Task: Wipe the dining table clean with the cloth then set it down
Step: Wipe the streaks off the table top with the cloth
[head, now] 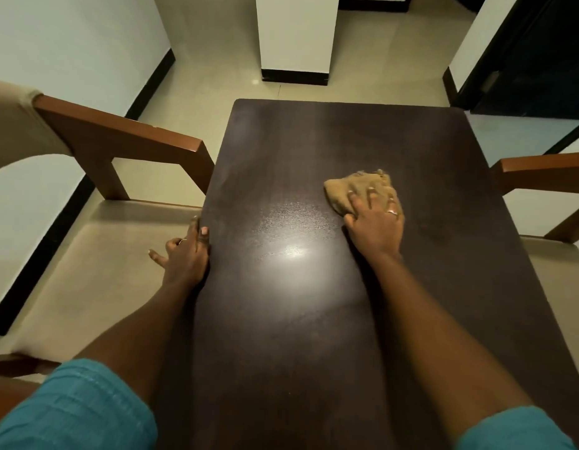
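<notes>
The dark brown dining table (314, 141) fills the middle of the view, its top shiny under a light. A crumpled tan cloth (350, 186) lies on the table's right half. My right hand (376, 219) presses flat on the cloth, fingers spread over it and thumb hooked at its near edge. My left hand (186, 251) rests against the table's left edge, thumb on the top, fingers loosely apart below the rim, holding nothing.
A wooden chair with a beige seat (96, 241) stands tight against the table's left side, its armrest (125, 131) close to the edge. Another chair's armrest (541, 167) and seat show on the right. A white pillar (294, 37) stands beyond the far end.
</notes>
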`<state>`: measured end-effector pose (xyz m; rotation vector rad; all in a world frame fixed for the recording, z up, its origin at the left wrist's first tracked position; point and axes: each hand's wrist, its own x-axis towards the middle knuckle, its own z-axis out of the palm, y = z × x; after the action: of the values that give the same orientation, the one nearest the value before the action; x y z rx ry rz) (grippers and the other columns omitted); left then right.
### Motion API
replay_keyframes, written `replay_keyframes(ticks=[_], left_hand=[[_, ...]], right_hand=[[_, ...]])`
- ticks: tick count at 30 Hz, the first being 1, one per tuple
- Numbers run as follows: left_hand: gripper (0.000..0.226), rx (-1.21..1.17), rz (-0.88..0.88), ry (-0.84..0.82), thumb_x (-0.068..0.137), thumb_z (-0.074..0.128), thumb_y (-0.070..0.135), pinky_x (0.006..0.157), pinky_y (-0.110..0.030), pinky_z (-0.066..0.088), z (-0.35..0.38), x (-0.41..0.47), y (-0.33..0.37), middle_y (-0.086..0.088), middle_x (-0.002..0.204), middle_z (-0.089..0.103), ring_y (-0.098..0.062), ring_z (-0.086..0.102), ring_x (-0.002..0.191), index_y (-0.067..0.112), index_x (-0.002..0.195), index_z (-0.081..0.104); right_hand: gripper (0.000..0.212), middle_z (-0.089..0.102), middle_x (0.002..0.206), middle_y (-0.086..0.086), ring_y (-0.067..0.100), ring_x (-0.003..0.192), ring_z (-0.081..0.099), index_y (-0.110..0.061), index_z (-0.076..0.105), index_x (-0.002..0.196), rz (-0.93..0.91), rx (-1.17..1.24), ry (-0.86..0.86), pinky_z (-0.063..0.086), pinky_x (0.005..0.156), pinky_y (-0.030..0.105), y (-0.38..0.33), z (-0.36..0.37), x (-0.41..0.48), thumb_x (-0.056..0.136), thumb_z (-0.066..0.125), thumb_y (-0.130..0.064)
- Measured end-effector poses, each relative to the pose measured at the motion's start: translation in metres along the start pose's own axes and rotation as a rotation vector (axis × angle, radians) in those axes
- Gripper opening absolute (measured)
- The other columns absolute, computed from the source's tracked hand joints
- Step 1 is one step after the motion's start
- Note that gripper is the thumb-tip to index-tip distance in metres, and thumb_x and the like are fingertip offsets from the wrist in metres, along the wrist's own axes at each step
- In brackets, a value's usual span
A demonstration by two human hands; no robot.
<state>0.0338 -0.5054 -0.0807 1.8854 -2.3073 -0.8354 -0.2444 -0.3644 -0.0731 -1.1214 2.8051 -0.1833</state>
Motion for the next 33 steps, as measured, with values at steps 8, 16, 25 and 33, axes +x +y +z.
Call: replay_keyframes(ticks=[8,16,25,33], left_hand=[[0.051,0.023,-0.023,0.011,0.097,0.01,0.049,0.109,-0.057,-0.02,0.006,-0.002,-0.009,-0.028,0.139,0.036,-0.034,0.013,0.141,0.036,0.146,0.014],[0.052,-0.041,-0.062,0.021,0.095,0.007,0.054,0.108,-0.056,-0.021,0.009,0.005,-0.014,-0.027,0.142,0.032,-0.037,0.007,0.143,0.039,0.143,0.021],[0.053,-0.107,-0.062,0.073,0.097,0.007,0.048,0.108,-0.056,-0.019,0.008,0.002,-0.018,-0.021,0.137,0.044,-0.032,0.017,0.141,0.029,0.131,0.042],[0.061,-0.333,-0.073,0.088,0.098,0.007,0.046,0.111,-0.054,-0.014,0.01,0.006,-0.026,-0.021,0.138,0.044,-0.035,0.021,0.14,0.02,0.118,0.058]], right_hand=[[0.056,0.021,0.155,0.013,0.045,0.139,0.019,-0.034,0.025,0.147,0.291,0.04,0.036,0.021,0.11,0.061,0.133,-0.029,-0.003,0.094,0.041,-0.042],[0.054,0.021,0.154,0.02,0.052,0.136,0.019,-0.025,0.027,0.147,0.529,0.077,0.13,0.018,0.109,0.064,0.155,-0.032,-0.034,0.097,0.042,-0.037],[0.051,0.017,0.158,0.011,0.053,0.138,0.009,-0.031,0.031,0.145,0.649,0.137,0.099,0.012,0.104,0.069,0.067,-0.011,-0.055,0.095,0.041,-0.038],[0.054,0.028,0.155,0.007,0.051,0.137,0.016,-0.034,0.038,0.14,0.348,0.153,0.049,0.018,0.102,0.068,-0.08,0.016,-0.076,0.088,0.052,-0.041]])
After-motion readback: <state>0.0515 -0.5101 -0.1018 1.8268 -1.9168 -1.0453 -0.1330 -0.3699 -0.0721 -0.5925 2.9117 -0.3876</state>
